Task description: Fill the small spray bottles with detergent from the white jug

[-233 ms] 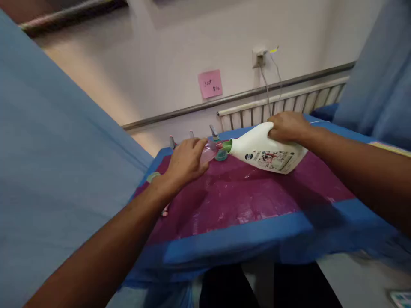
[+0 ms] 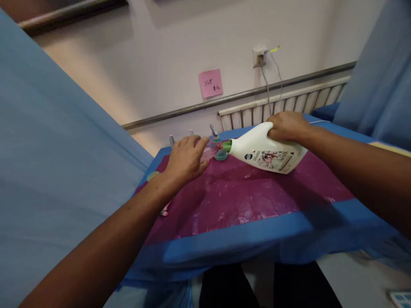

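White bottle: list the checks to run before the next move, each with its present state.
1. Right hand grips the tilted white bottle: ok.
2. Left hand holds the small clear bottle: ok.
3. Green spout lined up with the small clear bottle's mouth: cannot tell, blurred.
4. Teal cap off, lying on the purple mat: ok.
5. Liquid flowing: cannot tell.

Handwritten characters are carried by the pink sticky note (image 2: 210, 83) on the wall (image 2: 160, 64); only "32" can be read. The label print on the white bottle (image 2: 257, 143) cannot be made out.
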`<action>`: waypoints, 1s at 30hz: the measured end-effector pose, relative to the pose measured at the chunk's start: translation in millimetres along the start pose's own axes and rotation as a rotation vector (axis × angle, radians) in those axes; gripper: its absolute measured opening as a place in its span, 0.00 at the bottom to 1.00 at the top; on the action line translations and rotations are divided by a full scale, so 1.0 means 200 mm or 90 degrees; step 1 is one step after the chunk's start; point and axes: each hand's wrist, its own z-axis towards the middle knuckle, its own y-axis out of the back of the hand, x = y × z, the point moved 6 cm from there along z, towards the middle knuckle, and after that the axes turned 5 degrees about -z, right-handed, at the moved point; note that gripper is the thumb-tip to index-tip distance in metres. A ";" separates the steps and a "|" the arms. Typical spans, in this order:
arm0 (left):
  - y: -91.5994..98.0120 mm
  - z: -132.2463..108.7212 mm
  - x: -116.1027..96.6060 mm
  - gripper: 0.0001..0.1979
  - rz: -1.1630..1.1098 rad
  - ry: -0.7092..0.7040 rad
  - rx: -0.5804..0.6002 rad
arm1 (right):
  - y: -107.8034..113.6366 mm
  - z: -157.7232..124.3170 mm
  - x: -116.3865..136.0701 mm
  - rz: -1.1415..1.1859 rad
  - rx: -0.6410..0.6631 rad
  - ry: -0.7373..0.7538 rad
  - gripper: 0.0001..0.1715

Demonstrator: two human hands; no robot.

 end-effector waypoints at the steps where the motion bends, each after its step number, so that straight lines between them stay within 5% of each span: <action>1: 0.00 0.00 0.00 0.36 0.006 -0.002 0.000 | 0.00 0.00 0.01 -0.017 0.010 -0.001 0.18; 30: 0.08 0.00 -0.08 0.32 0.103 -0.047 0.028 | 0.00 0.02 0.04 -0.029 0.016 0.012 0.20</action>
